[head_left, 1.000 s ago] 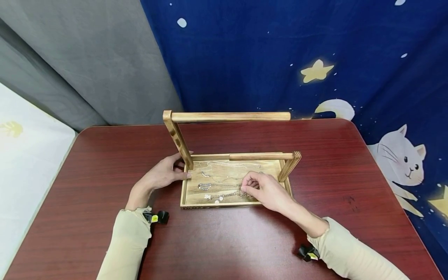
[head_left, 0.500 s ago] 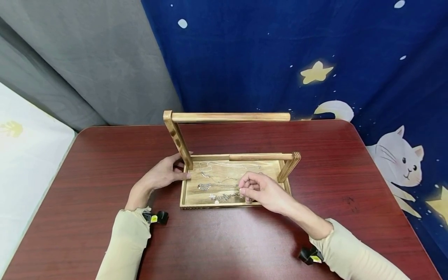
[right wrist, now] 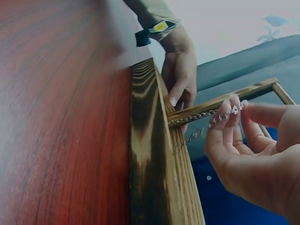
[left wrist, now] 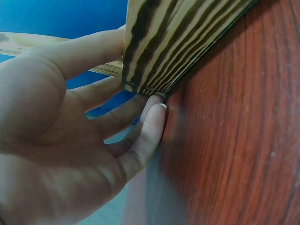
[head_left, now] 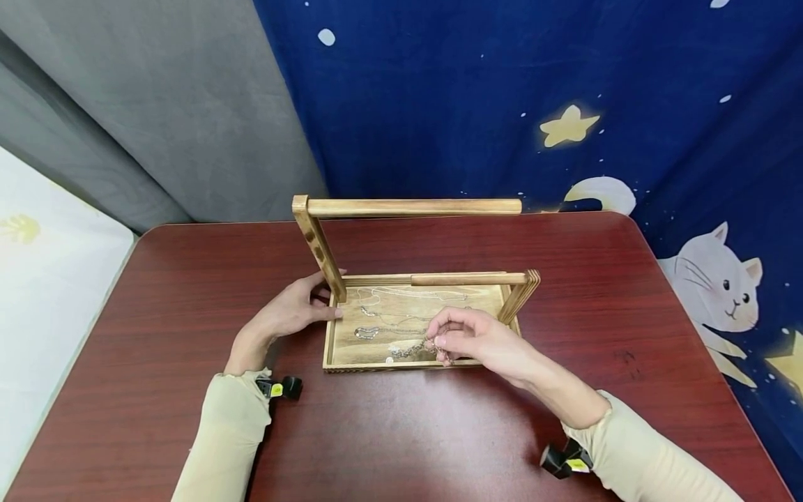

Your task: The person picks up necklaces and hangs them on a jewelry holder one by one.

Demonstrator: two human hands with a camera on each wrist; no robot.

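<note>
A wooden jewelry stand (head_left: 414, 207), with a shallow tray (head_left: 370, 368) as base, stands on the table. My left hand (head_left: 290, 310) grips its back left corner, thumb on the side rim and fingers behind the post; the left wrist view has these fingers against the striped wood (left wrist: 164, 42). Above the tray's front right, my right hand (head_left: 483, 341) pinches one end of a silver charm bracelet (head_left: 408, 351). In the right wrist view the bracelet (right wrist: 201, 116) slopes from thumb and fingertips down toward the tray. Part of it is hidden behind the fingers.
Several thin silver chains lie in rows in the tray, among them a beaded one (head_left: 366, 333) and a fine one (head_left: 376, 295) at the back. The stand's upper bar and lower bar (head_left: 467, 279) rise over the tray. A reddish table (head_left: 401, 432) surrounds it.
My right hand has drawn the bracelet's end up and slightly toward the front, and its left end has slid rightward along the tray. The left hand has stayed in place.
</note>
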